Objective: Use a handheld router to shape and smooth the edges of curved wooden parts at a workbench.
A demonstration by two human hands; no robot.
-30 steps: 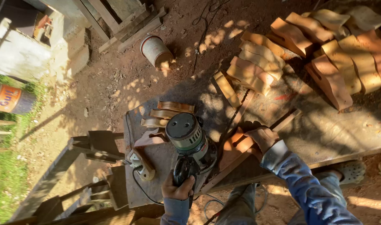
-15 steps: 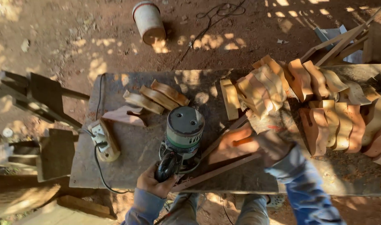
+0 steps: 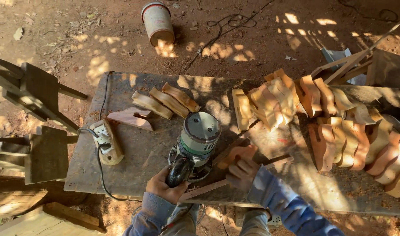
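From the head view, the left hand [image 3: 165, 185] is closed around the dark handle of a green-and-grey router [image 3: 194, 144], which stands upright on the workbench [image 3: 134, 170] near its front edge. The right hand [image 3: 241, 171] is curled over a curved wooden piece [image 3: 235, 154] just right of the router, its fingers wrapped on the near end, pressing it against a thin wooden strip [image 3: 235, 177] that runs slantwise along the bench.

Behind the router lie three cut wooden pieces [image 3: 167, 101] side by side, with a fourth, darker piece [image 3: 131, 118] in front of them. One socket block [image 3: 106, 140] on a small board sits at the left, a cable leading from it. To the right a pile of curved wooden blanks [image 3: 340, 126] fills the bench; they overlap too much for an exact count, but well over a dozen show. One cylindrical can [image 3: 157, 22] lies on the dirt ground beyond the bench. One wooden stool frame [image 3: 38, 113] stands at the left.
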